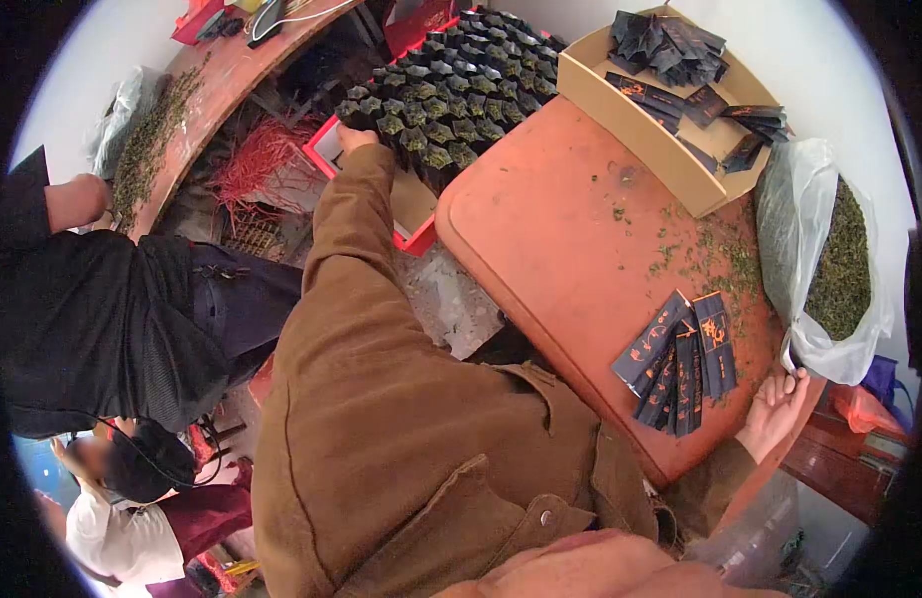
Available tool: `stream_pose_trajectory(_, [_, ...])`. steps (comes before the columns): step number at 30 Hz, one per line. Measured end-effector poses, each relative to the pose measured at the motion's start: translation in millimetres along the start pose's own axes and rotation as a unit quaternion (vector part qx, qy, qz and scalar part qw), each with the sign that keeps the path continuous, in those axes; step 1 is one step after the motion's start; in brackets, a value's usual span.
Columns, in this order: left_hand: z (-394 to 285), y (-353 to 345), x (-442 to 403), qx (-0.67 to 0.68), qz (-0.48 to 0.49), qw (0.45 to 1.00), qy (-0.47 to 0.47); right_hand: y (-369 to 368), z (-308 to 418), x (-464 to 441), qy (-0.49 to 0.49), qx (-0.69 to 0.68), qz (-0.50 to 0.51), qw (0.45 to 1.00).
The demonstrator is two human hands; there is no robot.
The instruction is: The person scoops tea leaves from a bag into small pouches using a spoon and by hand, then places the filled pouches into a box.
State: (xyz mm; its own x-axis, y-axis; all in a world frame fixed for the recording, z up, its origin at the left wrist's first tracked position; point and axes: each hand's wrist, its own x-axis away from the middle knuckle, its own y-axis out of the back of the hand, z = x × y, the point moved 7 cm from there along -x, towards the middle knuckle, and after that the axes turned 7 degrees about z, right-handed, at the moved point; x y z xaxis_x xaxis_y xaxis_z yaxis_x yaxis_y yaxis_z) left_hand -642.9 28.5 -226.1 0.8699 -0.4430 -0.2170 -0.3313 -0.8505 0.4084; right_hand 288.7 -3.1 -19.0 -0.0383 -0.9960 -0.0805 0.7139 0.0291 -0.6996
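My left hand [357, 139] reaches into a red-rimmed box [413, 242], its fingers closed at the base of a black pouch [350, 108] at the end of the rows; part of the grip is hidden. Many upright black pouches [436, 105] with open tops show green dried leaves inside. At the table's right edge, my right hand [773, 404] is palm up with loosely curled fingers, holding nothing visible. Its fingertips lie by the lower corner of a clear plastic bag [804, 189] of dried leaves [841, 269]. Flat black packets with orange print [680, 361] are fanned out nearby.
An open cardboard box [635, 130] with more black packets [670, 48] stands at the table's back. Leaf crumbs [710, 249] dot the orange table [540, 219]. Left are a person in black [112, 319], another table [207, 110] and red strands [266, 164]; another person [132, 528] is lower left.
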Motion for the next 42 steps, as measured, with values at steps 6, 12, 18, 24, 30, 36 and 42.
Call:
stream_pose_trajectory(6, [-22, 3, 19, 0.007, -0.02, 1.0, -0.008, 2, 2, 0, 0.006, -0.002, 0.009, 1.0])
stream_pose_trajectory(12, [-55, 6, 34, 0.003, -0.082, 0.996, -0.035, 2, 0, -1, -0.003, -0.008, 0.0, 1.0])
stream_pose_trajectory(18, [-65, 4, 38, -0.054, -0.066, 0.994, 0.074, -10, -3, 1, -0.005, -0.003, 0.007, 1.0])
stream_pose_trajectory(24, [21, -4, 8, 0.037, -0.046, 0.997, 0.041, -8, -2, 2, 0.002, 0.014, -0.025, 1.0])
stream_pose_trajectory(30, [-57, 23, 62, -0.04, -0.056, 0.992, 0.105, -1, -1, 0, -0.006, -0.013, -0.01, 1.0])
stream_pose_trajectory(36, [-54, 31, 53, 0.006, -0.083, 0.994, 0.067, -10, -6, 2, -0.025, -0.084, 0.013, 0.996])
stream_pose_trajectory(42, [-179, 54, 166, 0.267, -0.119, 0.947, -0.136, -22, -13, 5, -0.029, -0.082, -0.041, 0.995])
